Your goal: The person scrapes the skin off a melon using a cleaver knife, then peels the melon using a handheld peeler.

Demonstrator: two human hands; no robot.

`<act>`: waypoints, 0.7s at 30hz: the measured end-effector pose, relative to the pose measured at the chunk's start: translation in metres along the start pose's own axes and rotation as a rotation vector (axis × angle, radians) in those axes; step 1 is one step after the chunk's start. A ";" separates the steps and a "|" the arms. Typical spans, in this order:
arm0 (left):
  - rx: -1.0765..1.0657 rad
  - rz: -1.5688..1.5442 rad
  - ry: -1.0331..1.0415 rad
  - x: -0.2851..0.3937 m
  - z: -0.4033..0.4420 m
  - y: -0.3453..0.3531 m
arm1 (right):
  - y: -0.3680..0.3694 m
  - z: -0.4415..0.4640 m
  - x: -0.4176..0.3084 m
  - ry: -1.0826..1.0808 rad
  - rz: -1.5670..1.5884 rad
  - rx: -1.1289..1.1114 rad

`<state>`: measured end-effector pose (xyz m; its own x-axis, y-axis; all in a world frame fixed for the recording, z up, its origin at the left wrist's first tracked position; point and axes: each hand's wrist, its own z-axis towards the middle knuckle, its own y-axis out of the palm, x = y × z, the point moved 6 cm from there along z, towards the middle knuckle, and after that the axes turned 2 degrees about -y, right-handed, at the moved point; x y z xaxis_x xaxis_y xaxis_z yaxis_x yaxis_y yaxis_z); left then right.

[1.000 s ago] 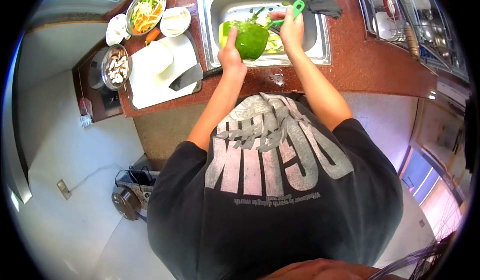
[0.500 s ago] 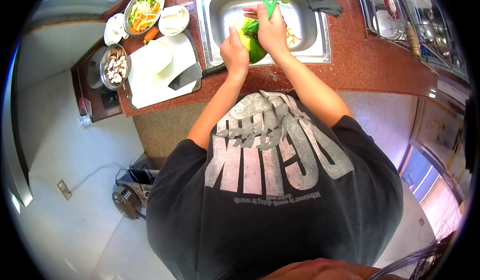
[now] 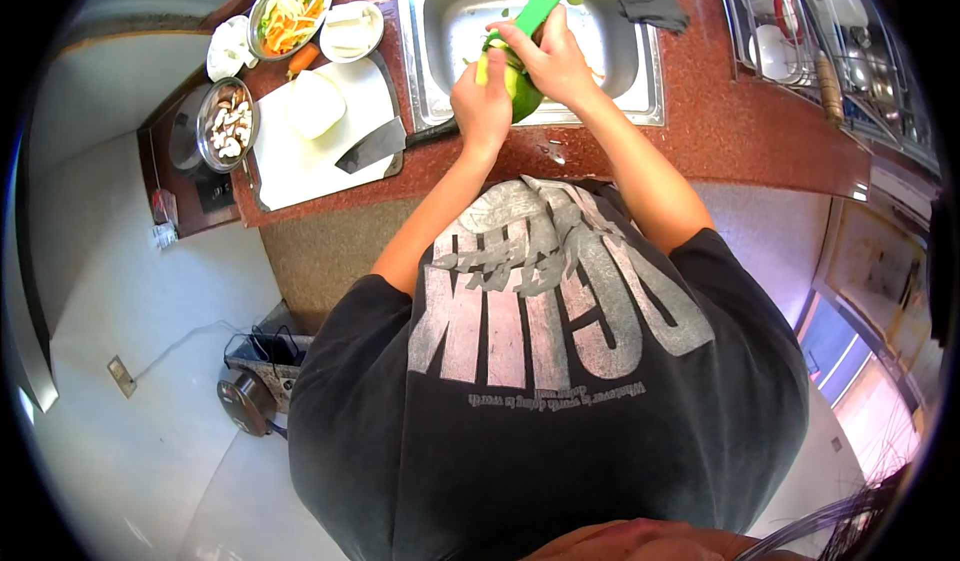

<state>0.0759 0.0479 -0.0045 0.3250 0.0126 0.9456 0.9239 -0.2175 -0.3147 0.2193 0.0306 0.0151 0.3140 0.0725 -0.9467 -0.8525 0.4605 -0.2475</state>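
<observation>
The speckled red-brown counter (image 3: 740, 141) spreads around my grips, with a wire dish rack (image 3: 832, 71) well to their right. The steel sink (image 3: 640, 73) lies beneath them; a white cutting board (image 3: 290, 169) sits to the left.

A second ago the green gourd (image 3: 524, 104) showed a broad flank and my grips stood apart; now they have drawn together, mostly hiding it. My left grip (image 3: 482, 104) curls around the gourd, over the sink's near edge; my right grip (image 3: 562, 69) is closed on a green-handled peeler (image 3: 543, 5), its head out of sight.

Leftward, a flat dark knife blade (image 3: 374, 146) and a smooth, rounded pale chunk (image 3: 320, 104) rest on the board.
</observation>
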 end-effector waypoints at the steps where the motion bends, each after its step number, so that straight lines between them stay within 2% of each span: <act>1: -0.040 -0.105 0.027 -0.003 0.003 0.003 | 0.001 0.001 0.002 -0.027 0.130 -0.021; 2: -0.039 -0.104 0.026 -0.009 0.002 0.003 | 0.000 0.001 0.004 -0.052 0.259 -0.041; 4: -0.069 -0.127 0.105 0.002 -0.003 0.002 | 0.000 -0.003 -0.002 -0.006 0.254 -0.123; 7: -0.126 -0.205 0.057 0.005 -0.006 0.002 | -0.004 -0.006 -0.013 -0.034 0.233 -0.108; 10: -0.122 -0.259 0.054 0.010 -0.010 0.005 | -0.010 -0.008 -0.012 -0.012 0.208 0.026; 12: -0.101 -0.269 0.050 0.013 -0.009 0.003 | -0.015 -0.008 -0.004 -0.012 0.056 0.258; 13: -0.096 -0.224 0.018 0.010 -0.008 0.002 | -0.014 -0.004 -0.003 -0.036 0.339 0.323; 14: -0.095 -0.177 -0.017 0.008 -0.009 0.001 | -0.011 -0.003 -0.002 -0.033 0.338 0.327; 16: -0.074 -0.204 -0.091 -0.010 -0.003 0.006 | -0.003 0.003 0.018 0.020 0.548 0.333; 17: -0.056 -0.232 -0.172 -0.024 -0.004 0.008 | 0.004 0.008 0.049 0.012 0.316 0.311; 18: -0.067 -0.233 -0.166 -0.032 -0.004 0.010 | 0.010 0.007 0.062 0.077 0.358 0.315; 20: 0.047 -0.115 -0.121 -0.043 0.002 0.002 | -0.005 0.001 0.089 0.227 -0.189 0.428; 21: 0.083 -0.037 -0.124 -0.037 0.002 -0.007 | -0.012 -0.001 0.134 0.287 -0.264 0.422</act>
<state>0.0575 0.0505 -0.0369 0.3083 0.1402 0.9409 0.9475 -0.1334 -0.2906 0.2709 0.0337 -0.1090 0.3176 -0.3091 -0.8964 -0.5011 0.7479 -0.4354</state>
